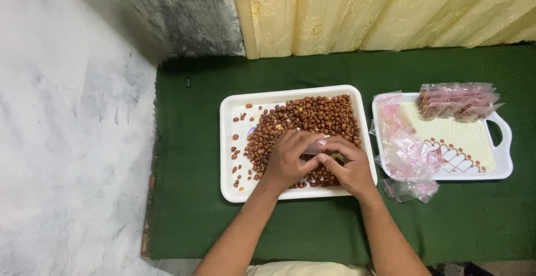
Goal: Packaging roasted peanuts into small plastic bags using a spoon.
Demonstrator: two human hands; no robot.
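Clear plastic, a small bag (316, 145), sits pinched between the left hand (287, 159) and the right hand (349, 167), both grips closed on it over the white tray (229, 142) of brown peanuts (312, 117). Beside it, a handled tray (499, 167) carries a stack of filled packets (458, 102) and loose empty bags (410, 159). Judging by that, some packets are done while most peanuts remain, all on a green cloth (190, 209).

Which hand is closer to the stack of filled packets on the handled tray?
The right hand. It sits at the right side of the peanut tray, diagonally below-left of the filled packets. The left hand lies farther left, over the peanuts.
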